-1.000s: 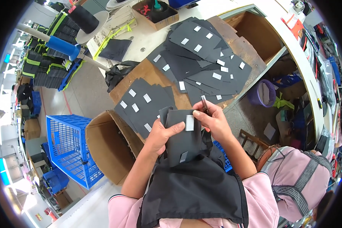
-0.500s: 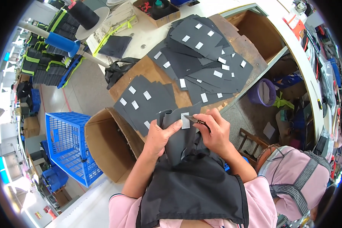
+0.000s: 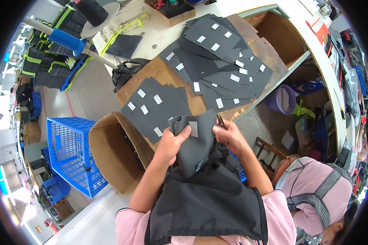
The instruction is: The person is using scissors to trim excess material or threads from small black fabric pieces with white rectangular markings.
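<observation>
In front of my black apron, my left hand (image 3: 171, 143) grips a folded dark grey fabric piece (image 3: 197, 149), its thumb lying by a white rectangular patch (image 3: 194, 129). My right hand (image 3: 232, 138) is closed around small dark thread snips (image 3: 221, 121), whose blades point up past the knuckles. Its fingertips are at the fabric's right edge; whether they pinch it I cannot tell. Beyond my left hand lies a fanned stack of dark grey pieces (image 3: 161, 107) with white patches. A larger pile of such pieces (image 3: 212, 53) is spread farther back on the brown board (image 3: 149, 73).
A cardboard box (image 3: 110, 163) and a blue plastic crate (image 3: 69, 159) stand at the left. Another person in a pink cap (image 3: 315, 183) is close on my right. A purple basket (image 3: 282, 100) sits below the table edge. A thread cone (image 3: 90, 14) stands at the far left.
My right hand has drawn the snips away from the white patch to the fabric's right edge, turning the blades upward. The fabric has spread a little wider; my left hand still holds it.
</observation>
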Available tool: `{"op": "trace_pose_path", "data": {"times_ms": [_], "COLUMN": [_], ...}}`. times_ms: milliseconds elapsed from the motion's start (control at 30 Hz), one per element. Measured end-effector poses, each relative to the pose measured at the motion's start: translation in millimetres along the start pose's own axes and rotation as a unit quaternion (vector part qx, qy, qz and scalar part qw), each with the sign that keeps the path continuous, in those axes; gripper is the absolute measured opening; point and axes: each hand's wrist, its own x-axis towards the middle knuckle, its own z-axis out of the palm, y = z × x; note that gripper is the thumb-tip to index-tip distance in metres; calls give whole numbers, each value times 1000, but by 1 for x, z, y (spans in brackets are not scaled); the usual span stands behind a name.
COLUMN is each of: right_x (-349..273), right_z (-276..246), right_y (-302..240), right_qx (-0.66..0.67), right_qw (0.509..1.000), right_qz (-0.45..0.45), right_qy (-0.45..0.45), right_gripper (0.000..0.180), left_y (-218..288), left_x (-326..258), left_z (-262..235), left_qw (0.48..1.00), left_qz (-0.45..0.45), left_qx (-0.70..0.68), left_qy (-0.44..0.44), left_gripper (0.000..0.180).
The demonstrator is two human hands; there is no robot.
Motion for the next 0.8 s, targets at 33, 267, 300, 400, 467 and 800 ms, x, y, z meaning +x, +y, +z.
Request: {"op": "trace_pose_path", "data": {"times_ms": [33,267,300,400,467,800], "right_x": [-9,-10,-9,4,7,30], "right_z": [15,25,22,14,14,25], "right_y": [-7,-2,-1,-5,-5,-2], "right_qx": [40,-19,-25,35,51,-23], "right_qw": [999,987,984,980,976,968], "right_qz": [-3,-142,-144,-132,-150,-196], "right_qy": [-1,75,104,144,151,153], "right_gripper": [20,14,15,16,17,16], "left_y": [-4,-20,-18,-13,-17,-9], "left_x": [0,9,7,-1,-5,-5], "left_z": [0,-15,-17,-30,-37,-12], "left_qw": [1000,997,997,1000,999,973], "left_qz": [13,16,12,-17,-4,-108], "left_qx": [18,25,24,16,1,151], "left_qy": [8,68,69,-3,-34,-136], "left_gripper": [28,40,40,66,93,68]}}
